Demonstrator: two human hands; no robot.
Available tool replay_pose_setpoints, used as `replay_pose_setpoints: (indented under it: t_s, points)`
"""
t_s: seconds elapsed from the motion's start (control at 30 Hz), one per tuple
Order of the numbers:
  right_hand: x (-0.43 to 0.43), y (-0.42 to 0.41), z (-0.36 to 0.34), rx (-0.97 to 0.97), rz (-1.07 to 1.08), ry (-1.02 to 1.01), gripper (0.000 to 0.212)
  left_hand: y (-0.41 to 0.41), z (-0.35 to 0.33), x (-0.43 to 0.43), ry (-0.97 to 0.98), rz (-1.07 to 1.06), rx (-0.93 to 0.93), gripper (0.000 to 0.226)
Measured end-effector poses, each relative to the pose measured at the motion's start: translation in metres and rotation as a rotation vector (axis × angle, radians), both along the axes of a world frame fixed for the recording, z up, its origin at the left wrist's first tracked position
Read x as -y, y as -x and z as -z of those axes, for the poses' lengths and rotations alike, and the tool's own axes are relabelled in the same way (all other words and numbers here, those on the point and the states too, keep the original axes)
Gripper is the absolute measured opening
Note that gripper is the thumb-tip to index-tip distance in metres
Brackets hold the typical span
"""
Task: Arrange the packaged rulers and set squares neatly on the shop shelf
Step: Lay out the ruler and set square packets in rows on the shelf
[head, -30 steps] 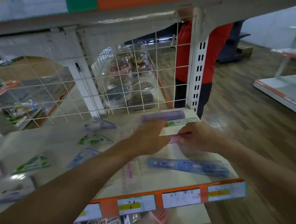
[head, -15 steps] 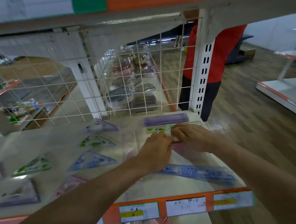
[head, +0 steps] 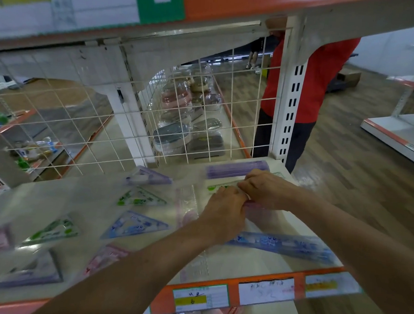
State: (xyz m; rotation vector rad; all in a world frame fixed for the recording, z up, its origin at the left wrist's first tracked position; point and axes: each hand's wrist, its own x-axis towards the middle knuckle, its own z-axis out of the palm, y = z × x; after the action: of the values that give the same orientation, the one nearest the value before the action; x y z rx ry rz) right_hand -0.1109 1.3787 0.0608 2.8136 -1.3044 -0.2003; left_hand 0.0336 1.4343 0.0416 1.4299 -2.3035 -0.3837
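Both my hands meet over the right part of the cream shelf (head: pixel 84 198). My left hand (head: pixel 222 213) and my right hand (head: pixel 264 190) pinch a pink packaged ruler (head: pixel 252 205) between them, mostly hidden under the fingers. A green ruler (head: pixel 217 188) lies just behind my hands and a purple ruler (head: pixel 236 171) beyond it near the wire grid. A blue ruler (head: pixel 283 245) lies in front, near the shelf's edge. To the left lie packaged set squares: purple (head: pixel 147 177), green (head: pixel 141 197), blue (head: pixel 135 226), pink (head: pixel 107 257).
A white wire grid (head: pixel 131 109) backs the shelf, with a slotted upright (head: pixel 291 101) at its right corner. An orange price strip (head: pixel 266 292) runs along the front edge. More set squares (head: pixel 51 231) lie at far left. A person in a red top (head: pixel 320 86) stands behind the upright.
My hands have moved slightly further back on the shelf with the pink ruler, close against the green ruler. My view has shifted left, showing more set squares.
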Motion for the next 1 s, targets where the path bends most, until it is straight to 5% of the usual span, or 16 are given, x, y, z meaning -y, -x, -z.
replay_pose_setpoints:
  t_s: [0.13, 0.43, 0.63, 1.0]
  points:
    - [0.004, -0.007, 0.002, -0.039, 0.056, 0.002, 0.029, 0.001, -0.002, -0.001, -0.025, -0.013, 0.01, 0.026]
    - [0.018, -0.011, 0.005, 0.228, 0.339, -0.037, 0.033, -0.001, 0.0, -0.001, -0.029, -0.017, 0.08, 0.032]
    - [0.019, -0.012, -0.001, 0.292, 0.316, 0.021, 0.037, 0.001, 0.002, 0.0, -0.042, -0.036, 0.095, 0.047]
    - [0.01, 0.006, -0.022, 0.464, 0.298, -0.123, 0.035, -0.002, -0.008, 0.002, -0.093, 0.012, 0.011, 0.028]
